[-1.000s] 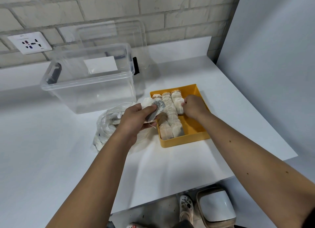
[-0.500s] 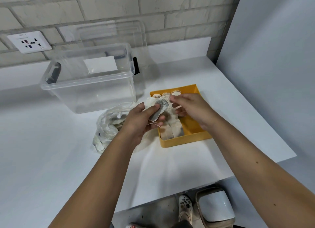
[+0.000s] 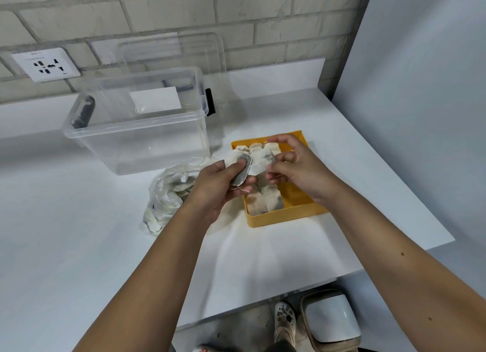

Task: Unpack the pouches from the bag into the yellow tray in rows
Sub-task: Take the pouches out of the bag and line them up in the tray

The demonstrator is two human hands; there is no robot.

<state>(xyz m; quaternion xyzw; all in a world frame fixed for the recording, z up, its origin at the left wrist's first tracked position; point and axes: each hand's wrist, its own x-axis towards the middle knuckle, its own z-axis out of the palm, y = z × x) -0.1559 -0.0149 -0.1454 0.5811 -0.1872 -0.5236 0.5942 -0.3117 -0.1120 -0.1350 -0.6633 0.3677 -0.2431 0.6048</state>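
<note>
Leaving the rows (image 3: pixel 265 203) in the tray (image 3: pixel 289 214), my right hand (image 3: pixel 297 173) pinches a pouch (image 3: pixel 260 161) from my left hand's (image 3: pixel 223 187) grip, ready for placing.

The right strip of the yellow tray (image 3: pixel 286 216) was bare; pouches (image 3: pixel 265 204) filled its left side. The bag (image 3: pixel 168 194) lay just beside the tray on the left, with the clear box (image 3: pixel 136 141) behind. The table (image 3: pixel 105 259) in front was open, and a grey wall (image 3: pixel 420 115) closed the right
</note>
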